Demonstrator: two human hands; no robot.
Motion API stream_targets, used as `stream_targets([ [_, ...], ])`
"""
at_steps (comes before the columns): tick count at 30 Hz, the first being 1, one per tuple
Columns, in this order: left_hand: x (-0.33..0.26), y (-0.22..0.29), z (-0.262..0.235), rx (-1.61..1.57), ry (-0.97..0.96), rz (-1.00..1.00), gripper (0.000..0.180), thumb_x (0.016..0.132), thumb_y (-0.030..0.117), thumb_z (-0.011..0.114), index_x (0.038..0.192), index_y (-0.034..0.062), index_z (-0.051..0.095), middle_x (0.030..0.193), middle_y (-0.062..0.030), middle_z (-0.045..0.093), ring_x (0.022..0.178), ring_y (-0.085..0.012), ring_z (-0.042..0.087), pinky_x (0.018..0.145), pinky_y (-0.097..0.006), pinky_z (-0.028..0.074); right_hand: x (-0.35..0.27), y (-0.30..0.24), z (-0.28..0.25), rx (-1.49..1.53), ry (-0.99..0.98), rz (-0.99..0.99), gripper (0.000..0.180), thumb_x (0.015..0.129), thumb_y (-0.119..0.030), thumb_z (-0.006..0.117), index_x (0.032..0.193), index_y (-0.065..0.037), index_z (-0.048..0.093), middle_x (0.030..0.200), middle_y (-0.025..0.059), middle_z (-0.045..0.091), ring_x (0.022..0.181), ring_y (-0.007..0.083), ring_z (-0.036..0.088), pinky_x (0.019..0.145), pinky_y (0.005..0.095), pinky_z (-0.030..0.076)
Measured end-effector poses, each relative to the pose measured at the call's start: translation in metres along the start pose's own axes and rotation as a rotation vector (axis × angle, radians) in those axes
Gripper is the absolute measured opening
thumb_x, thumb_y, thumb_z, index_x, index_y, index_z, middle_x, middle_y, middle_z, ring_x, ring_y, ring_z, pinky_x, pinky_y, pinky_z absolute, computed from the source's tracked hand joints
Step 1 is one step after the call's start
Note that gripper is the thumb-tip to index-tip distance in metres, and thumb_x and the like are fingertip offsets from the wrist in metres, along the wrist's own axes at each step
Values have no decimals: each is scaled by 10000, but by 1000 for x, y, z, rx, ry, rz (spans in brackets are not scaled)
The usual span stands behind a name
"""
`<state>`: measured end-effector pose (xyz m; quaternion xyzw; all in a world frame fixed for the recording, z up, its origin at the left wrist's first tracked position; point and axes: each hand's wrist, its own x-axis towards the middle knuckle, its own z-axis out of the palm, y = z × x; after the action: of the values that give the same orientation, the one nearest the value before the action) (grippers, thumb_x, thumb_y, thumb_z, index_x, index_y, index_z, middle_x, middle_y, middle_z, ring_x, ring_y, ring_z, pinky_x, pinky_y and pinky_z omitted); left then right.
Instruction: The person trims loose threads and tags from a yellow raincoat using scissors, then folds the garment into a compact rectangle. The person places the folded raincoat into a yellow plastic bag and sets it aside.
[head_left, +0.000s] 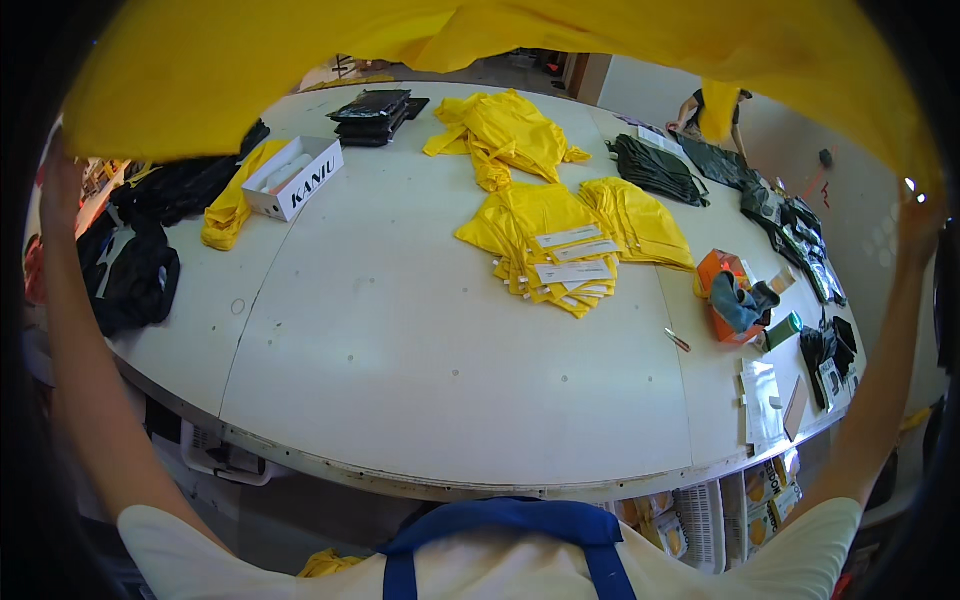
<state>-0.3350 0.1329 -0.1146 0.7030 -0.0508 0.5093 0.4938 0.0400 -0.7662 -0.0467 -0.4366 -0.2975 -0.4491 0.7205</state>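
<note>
A large yellow garment (600, 30) is spread wide across the top of the view, lifted high above the table, with a narrow strip of it hanging down on the right. Both my arms are raised and far apart. At the far left edge my left hand (62, 185) is closed on one side of the garment. My right hand (920, 205) grips the other side at the far right; its fingers are dim and partly lost in glare. Below lie a stack of folded yellow garments (530, 215) with white labels and a loose yellow heap (510, 130).
On the white table (400, 400) stand a white box (300, 180), black packages (372, 115) and an orange box (725, 325) with grey cloth. Dark garments (140, 275) lie left, dark green ones (655, 170) right. A small cutter (677, 340) lies nearby. Another person (740, 125) is at the far right.
</note>
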Motion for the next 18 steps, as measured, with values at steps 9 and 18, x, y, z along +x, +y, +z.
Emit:
stream_targets([
  [9, -270, -146, -49, 553, 46, -800, 136, 951, 302, 459, 1017, 234, 556, 951, 102, 527, 860, -56, 436, 714, -246, 324, -315, 123, -145, -913, -202, 451, 507, 953, -348, 503, 1323, -15, 410, 1286, 133, 500, 1218, 261, 402, 987, 355, 340],
  [18, -492, -264, -121, 1046, -32, -1072, 162, 887, 33, 456, 842, 3, 609, 821, -75, 615, 768, -194, 560, 719, -338, 447, -526, 50, -201, -2003, -883, 805, 781, 885, -567, 446, 1377, 32, 347, 1441, 255, 313, 1374, 465, 140, 1134, 479, 109],
])
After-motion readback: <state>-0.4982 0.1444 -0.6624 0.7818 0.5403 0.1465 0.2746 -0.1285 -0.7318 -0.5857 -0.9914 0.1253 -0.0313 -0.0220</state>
